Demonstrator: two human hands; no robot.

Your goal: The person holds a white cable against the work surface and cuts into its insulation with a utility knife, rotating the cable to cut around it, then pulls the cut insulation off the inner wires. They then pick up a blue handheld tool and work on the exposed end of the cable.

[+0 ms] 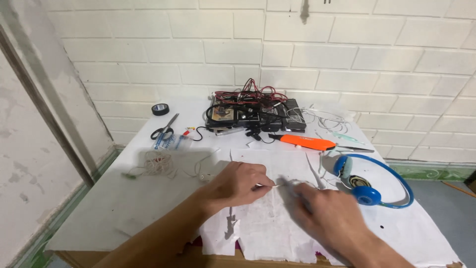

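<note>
White brick backs a paper-covered table where the left hand pinches a thin white wire that the blurred right hand also grips, blue headphones just right, scissors far left.

- Looks like a makeshift electronics repair corner at home, not a proper shop or lab.
- The table is just covered in torn white paper, shoved against a white-painted brick wall, bare concrete-looking floor around it.
- At the back there's a pile of opened-up black devices with red and black wires spilling over them.
- Tools lying about: scissors, a roll of black tape, an orange-handled tool.
- Blue headphones and a tangle of thin earphone cable sit in the mix too.
</note>
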